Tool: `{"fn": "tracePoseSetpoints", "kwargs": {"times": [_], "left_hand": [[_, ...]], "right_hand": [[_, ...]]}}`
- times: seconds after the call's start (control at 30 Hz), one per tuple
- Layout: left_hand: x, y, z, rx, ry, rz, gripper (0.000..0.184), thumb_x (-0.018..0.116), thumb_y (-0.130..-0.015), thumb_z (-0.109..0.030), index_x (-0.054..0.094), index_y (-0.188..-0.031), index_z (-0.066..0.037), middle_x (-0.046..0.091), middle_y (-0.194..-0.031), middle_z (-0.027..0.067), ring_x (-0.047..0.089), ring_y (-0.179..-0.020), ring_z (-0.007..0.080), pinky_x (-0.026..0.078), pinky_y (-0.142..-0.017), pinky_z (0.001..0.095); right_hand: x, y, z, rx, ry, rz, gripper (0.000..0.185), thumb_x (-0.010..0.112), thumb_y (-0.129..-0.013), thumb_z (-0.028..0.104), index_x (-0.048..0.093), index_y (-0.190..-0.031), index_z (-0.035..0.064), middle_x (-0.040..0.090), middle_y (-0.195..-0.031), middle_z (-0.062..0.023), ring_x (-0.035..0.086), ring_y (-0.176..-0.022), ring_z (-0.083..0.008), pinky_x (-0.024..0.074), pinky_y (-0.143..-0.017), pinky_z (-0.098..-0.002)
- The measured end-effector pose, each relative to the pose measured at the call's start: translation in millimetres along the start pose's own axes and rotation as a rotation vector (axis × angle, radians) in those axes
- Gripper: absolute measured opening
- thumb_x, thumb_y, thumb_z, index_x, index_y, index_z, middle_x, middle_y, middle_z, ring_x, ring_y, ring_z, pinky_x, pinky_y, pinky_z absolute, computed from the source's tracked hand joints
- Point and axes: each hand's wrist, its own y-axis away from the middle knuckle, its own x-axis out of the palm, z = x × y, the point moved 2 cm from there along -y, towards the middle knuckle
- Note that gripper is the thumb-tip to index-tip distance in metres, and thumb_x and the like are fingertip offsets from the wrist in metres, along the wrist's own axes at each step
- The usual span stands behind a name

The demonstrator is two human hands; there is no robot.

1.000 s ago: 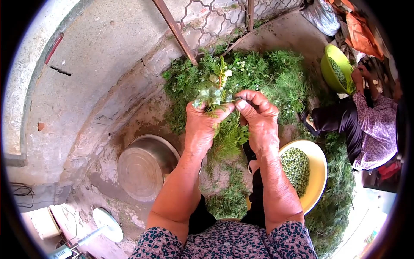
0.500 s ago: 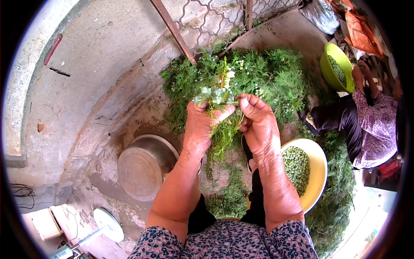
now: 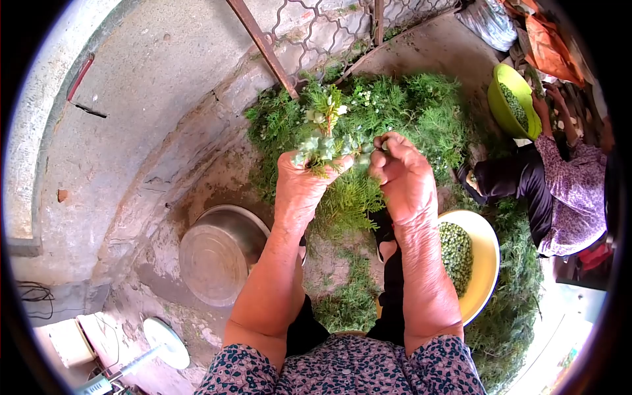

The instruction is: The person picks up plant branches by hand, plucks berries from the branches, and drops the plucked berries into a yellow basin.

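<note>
And here's the left hand (image 3: pixel 299 187), its grip clamped firmly on the leafy sprig (image 3: pixel 322 146), holding it up in front of the body with pale, knobbly berries clustered above the thumb! Right beside it comes the right hand (image 3: pixel 407 178), fingers curled by the sprig's right side; whether that grip is closed on a berry, I cannot tell. Beyond them spreads a pile of green branches (image 3: pixel 428 125). Near the right forearm sits the yellow basin (image 3: pixel 486 257) holding green berries (image 3: pixel 455 257); over on the left, a metal pot (image 3: pixel 214 260) on the floor.
</note>
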Motion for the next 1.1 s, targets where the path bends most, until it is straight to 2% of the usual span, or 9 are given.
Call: {"fn": "tracePoseSetpoints", "kwargs": {"times": [0.13,0.2,0.33,0.47,0.53,0.73,0.8,0.9,1.1], "left_hand": [[-3.2,0.2,-0.1,0.001,-0.136,0.01,0.016,0.071,-0.069,0.001,0.065,-0.083,-0.002,0.063,-0.078,-0.0004,0.054,-0.067,0.006,0.044,-0.059,0.0221],[-2.6,0.5,0.8,0.063,-0.192,0.001,0.014,0.072,-0.069,0.001,0.065,-0.08,-0.002,0.062,-0.075,-0.0014,0.053,-0.066,0.0056,0.043,-0.059,0.0216],[-2.6,1.7,0.3,0.11,-0.247,0.048,0.013,0.07,-0.069,0.002,0.064,-0.08,-0.003,0.062,-0.074,-0.0022,0.053,-0.066,0.0055,0.043,-0.06,0.0218],[-3.6,3.9,5.8,0.106,-0.152,0.104,0.013,0.067,-0.071,0.004,0.063,-0.081,-0.003,0.061,-0.076,-0.0018,0.052,-0.067,0.006,0.044,-0.06,0.0228],[-0.6,5.2,5.2,0.125,-0.175,0.115,0.013,0.067,-0.071,0.005,0.063,-0.081,-0.002,0.061,-0.076,-0.0015,0.052,-0.067,0.0062,0.044,-0.06,0.0231],[-3.4,3.8,3.7,0.009,-0.027,0.055,0.016,0.07,-0.068,0.002,0.065,-0.081,-0.005,0.062,-0.072,-0.0021,0.051,-0.061,0.0046,0.039,-0.054,0.0209],[-2.9,3.3,-1.2,-0.067,-0.061,-0.018,0.016,0.072,-0.067,-0.003,0.065,-0.081,-0.005,0.062,-0.069,-0.0025,0.048,-0.056,0.0037,0.034,-0.049,0.0202],[0.4,0.1,-2.6,-0.078,0.059,-0.127,0.015,0.072,-0.067,-0.004,0.065,-0.081,-0.005,0.063,-0.07,-0.0009,0.048,-0.053,0.0049,0.033,-0.046,0.0208],[-6.5,-6.8,3.4,-0.102,0.204,-0.188,0.023,0.072,-0.066,0.001,0.062,-0.087,-0.003,0.065,-0.076,0.0041,0.056,-0.062,0.0096,0.04,-0.052,0.0228]], "right_hand": [[6.0,3.3,4.7,-0.08,0.037,0.095,0.011,0.055,-0.082,0.004,0.056,-0.092,0.0015,0.054,-0.08,-0.0051,0.048,-0.06,-0.0106,0.0362,-0.05,-0.0221],[14.7,12.0,6.2,-0.129,0.556,0.015,0.013,0.062,-0.08,0.007,0.063,-0.092,0.003,0.057,-0.082,-0.0035,0.048,-0.06,-0.0074,0.0362,-0.049,-0.0199],[15.6,7.3,-3.9,-0.412,0.924,0.192,0.018,0.067,-0.074,0.003,0.065,-0.092,0.0014,0.059,-0.083,-0.0026,0.049,-0.062,-0.0079,0.0432,-0.06,-0.0221],[18.4,10.2,-4.8,-0.352,0.878,0.132,0.013,0.065,-0.076,0.002,0.065,-0.089,0.0001,0.058,-0.077,-0.0021,0.049,-0.062,-0.0078,0.0417,-0.06,-0.0223],[15.8,8.8,-6.6,-0.176,0.803,0.049,0.013,0.063,-0.08,0.009,0.064,-0.092,0.0031,0.056,-0.06,0.0001,0.039,-0.048,-0.0028,0.03,-0.044,-0.0172],[14.0,11.7,-1.2,0.055,0.477,-0.067,0.011,0.059,-0.084,0.012,0.064,-0.087,0.0025,0.049,-0.056,0.004,0.039,-0.047,-0.0034,0.0283,-0.042,-0.0181],[6.9,7.5,-2.5,-0.009,0.494,-0.013,0.013,0.058,-0.084,0.015,0.062,-0.087,0.0026,0.05,-0.058,0.0027,0.039,-0.047,-0.0041,0.0278,-0.042,-0.0181],[6.3,2.3,2.5,0.002,0.041,0.052,0.011,0.057,-0.084,0.014,0.057,-0.089,0.0041,0.057,-0.074,-0.0036,0.049,-0.056,-0.0103,0.035,-0.046,-0.0211],[5.5,-1.4,-2.9,0.061,0.072,0.056,0.014,0.061,-0.082,0.015,0.056,-0.09,0.004,0.058,-0.075,-0.0048,0.053,-0.06,-0.0122,0.0397,-0.049,-0.0226]]}}
